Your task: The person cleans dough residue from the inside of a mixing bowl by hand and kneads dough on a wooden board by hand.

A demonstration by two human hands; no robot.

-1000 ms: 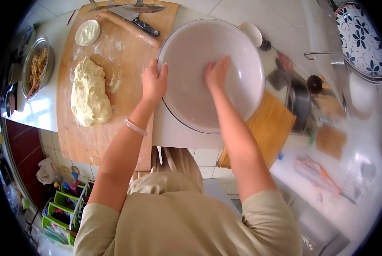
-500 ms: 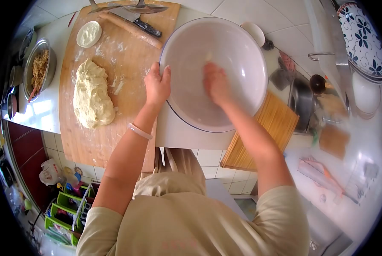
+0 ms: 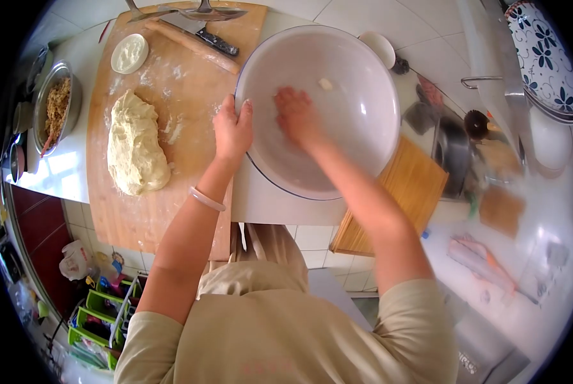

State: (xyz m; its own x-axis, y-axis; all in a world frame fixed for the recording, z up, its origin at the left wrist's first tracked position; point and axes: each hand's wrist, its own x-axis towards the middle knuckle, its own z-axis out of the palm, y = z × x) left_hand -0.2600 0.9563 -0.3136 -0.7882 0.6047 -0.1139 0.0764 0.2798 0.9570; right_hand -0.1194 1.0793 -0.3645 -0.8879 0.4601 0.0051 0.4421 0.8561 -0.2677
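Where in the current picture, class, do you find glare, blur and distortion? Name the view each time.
Head view: bright highlights on the large bowl and strong glare on the left counter; head view: the right hand is blurred, the left hand crisper; head view: corners black, the cutting board's left edge bowed, likely by a wide-angle lens.

the shirt (image 3: 299,326) is tan, with short, loose sleeves (image 3: 411,307) and faint pink marks (image 3: 270,367). past the shirt's left sleeve, a pale round bangle (image 3: 207,199) circles the wrist.
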